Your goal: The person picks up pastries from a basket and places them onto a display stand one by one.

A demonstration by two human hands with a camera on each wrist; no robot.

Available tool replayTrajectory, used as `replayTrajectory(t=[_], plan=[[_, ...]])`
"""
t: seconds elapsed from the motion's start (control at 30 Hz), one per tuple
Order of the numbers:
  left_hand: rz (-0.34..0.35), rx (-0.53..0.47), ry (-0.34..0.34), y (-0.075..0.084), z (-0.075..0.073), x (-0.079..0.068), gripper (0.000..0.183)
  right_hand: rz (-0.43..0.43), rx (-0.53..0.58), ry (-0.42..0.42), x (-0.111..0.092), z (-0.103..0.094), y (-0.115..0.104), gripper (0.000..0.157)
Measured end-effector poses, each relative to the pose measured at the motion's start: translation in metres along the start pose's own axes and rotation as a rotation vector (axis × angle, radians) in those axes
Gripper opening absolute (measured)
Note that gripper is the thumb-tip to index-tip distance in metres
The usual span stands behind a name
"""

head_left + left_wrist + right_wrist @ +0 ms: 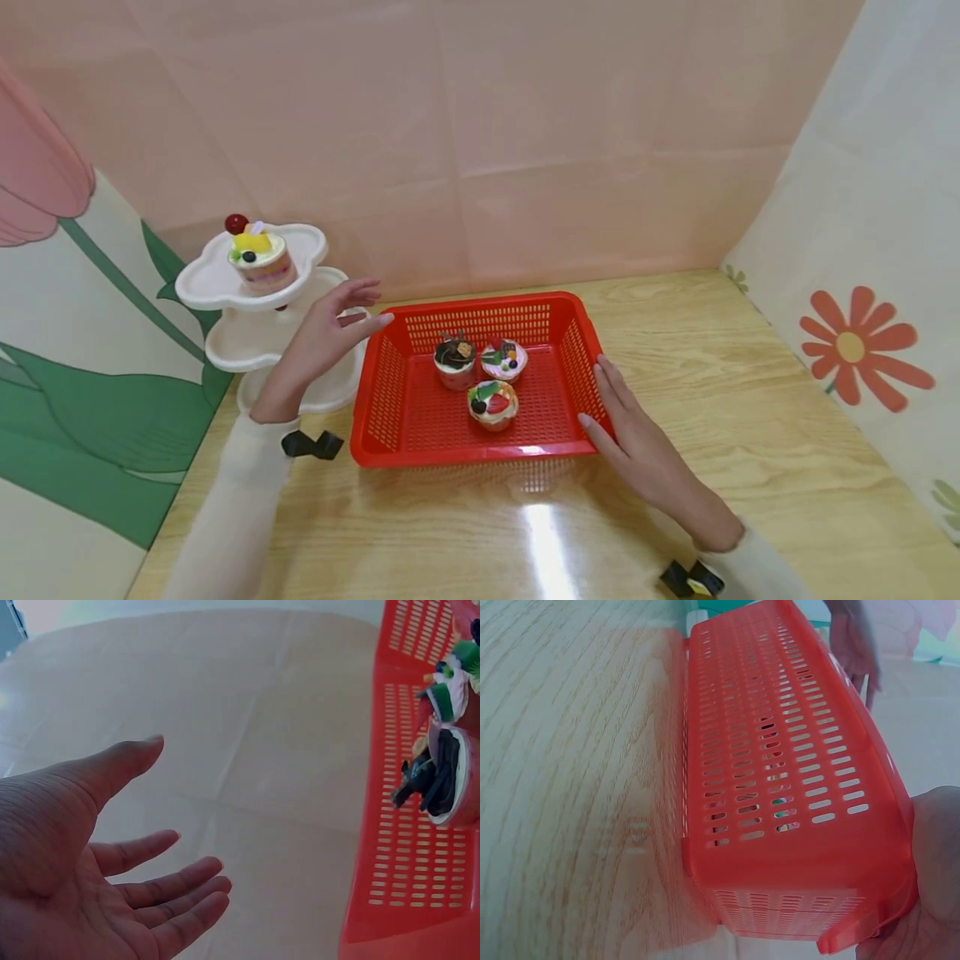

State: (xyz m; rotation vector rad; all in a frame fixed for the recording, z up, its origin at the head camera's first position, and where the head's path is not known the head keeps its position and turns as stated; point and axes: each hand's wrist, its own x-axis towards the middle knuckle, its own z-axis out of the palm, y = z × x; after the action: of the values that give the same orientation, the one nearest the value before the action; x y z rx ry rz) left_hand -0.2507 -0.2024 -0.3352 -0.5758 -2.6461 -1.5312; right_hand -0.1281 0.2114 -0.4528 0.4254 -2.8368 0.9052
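Clamped right, free left!

Nearest, on the worktop (420, 517), steadies the red basket (465, 457) with the right grip (648, 454), clamped on its side rim. Shows a strawberry cupcake (492, 406) inside, with a dark-topped cupcake (455, 364) and a pink cupcake (504, 361) just behind. Beyond, hovers by the basket's far left corner with the left grip (322, 337), spread and empty. Spot a fruit-topped cake (262, 267) high on the white stand (306, 246)! Looks like a cake-shifting step, probably calling next for a gentle left pinch.
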Motion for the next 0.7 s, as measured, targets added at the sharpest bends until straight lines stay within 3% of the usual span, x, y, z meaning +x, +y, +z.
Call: replayTrajectory(t=[0.17, 0.47, 0.7], plan=[[0.0, 0.026, -0.029, -0.012, 0.013, 0.013, 0.059, -0.004, 0.006, -0.003, 0.001, 0.0, -0.001, 0.077], [-0.022, 0.053, -0.146, -0.033, 0.035, 0.027, 0.066, -0.011, -0.001, -0.009, 0.0, -0.002, 0.0, 0.077], [-0.04, 0.106, -0.236, -0.034, 0.044, 0.032, 0.069, 0.0, -0.015, -0.027, 0.0, -0.003, -0.001, 0.078]])
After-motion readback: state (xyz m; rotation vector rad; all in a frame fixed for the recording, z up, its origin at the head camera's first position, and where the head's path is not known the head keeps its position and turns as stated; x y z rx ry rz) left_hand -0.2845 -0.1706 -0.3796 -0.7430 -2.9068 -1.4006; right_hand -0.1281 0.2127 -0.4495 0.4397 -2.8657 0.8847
